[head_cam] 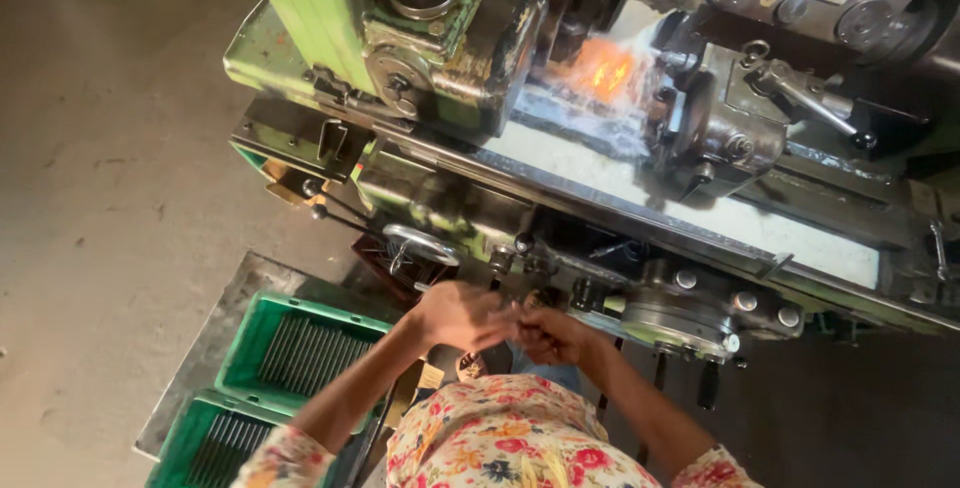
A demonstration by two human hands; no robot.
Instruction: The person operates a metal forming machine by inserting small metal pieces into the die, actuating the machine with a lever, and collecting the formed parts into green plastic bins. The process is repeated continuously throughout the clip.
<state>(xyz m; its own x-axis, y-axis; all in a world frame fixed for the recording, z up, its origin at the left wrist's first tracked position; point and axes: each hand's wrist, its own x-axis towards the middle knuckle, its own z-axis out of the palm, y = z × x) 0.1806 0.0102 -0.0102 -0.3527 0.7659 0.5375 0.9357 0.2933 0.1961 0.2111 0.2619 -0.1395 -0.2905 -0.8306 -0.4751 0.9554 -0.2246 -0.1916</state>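
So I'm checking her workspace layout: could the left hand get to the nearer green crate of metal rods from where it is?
Probably yes. The left hand is up by the right hand in front of the lathe, and the green crate sits open-topped just below and to its left, with nothing visible between.

Bare concrete floor; at near left a metal sheet lying flat, bearing two green crates of dark rods; green lathe standing far right.

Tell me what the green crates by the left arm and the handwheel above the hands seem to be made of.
Green crates: likely moulded plastic, judging by the uniform matte green, thin ribbed walls and rounded rims. The thin grey rods inside look like metal. Handwheel: looks like bare polished steel, with a bright silvery rim that catches light. Both hands meet just below it.
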